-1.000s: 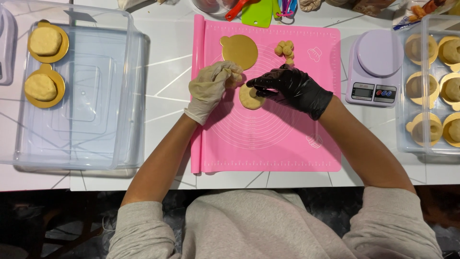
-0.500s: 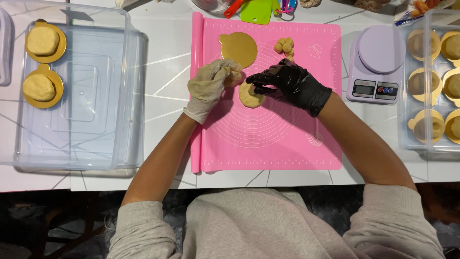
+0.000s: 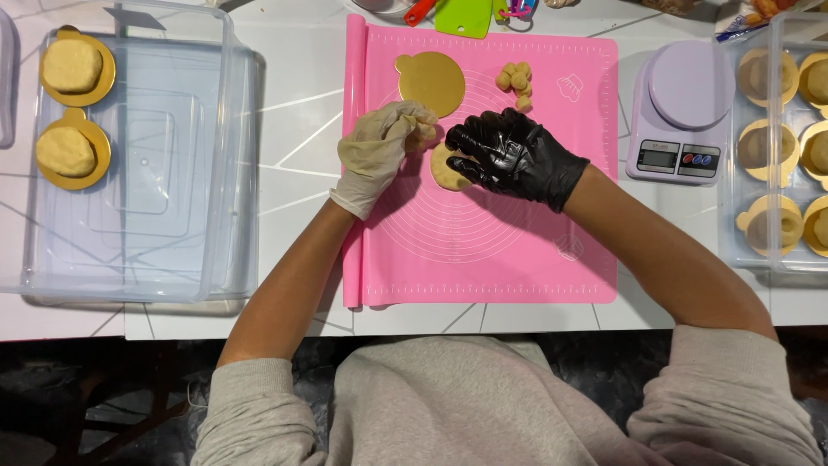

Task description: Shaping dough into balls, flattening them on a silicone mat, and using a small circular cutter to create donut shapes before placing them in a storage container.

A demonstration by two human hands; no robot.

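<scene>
On the pink silicone mat (image 3: 500, 250) lies a flat round of pale dough (image 3: 446, 170). My right hand (image 3: 516, 155), in a black glove, presses its fingers on the right side of that round. My left hand (image 3: 381, 148), in a cream glove, is curled around a small lump of dough (image 3: 424, 133) just above the round's left edge. A gold round cake board (image 3: 431, 83) lies empty on the mat behind my hands. Beside it sits a small heap of dough bits (image 3: 516, 83).
A clear plastic box (image 3: 138, 173) at left holds two dough mounds on gold boards (image 3: 71, 116). A lilac kitchen scale (image 3: 681, 112) stands right of the mat. A clear tray (image 3: 780, 138) at far right holds several dough pieces on gold boards. A green scraper (image 3: 463, 15) lies at the back.
Both hands have kept working at the same spot on the dough round; my right hand's fingers have shifted slightly over it. Nothing else has moved.
</scene>
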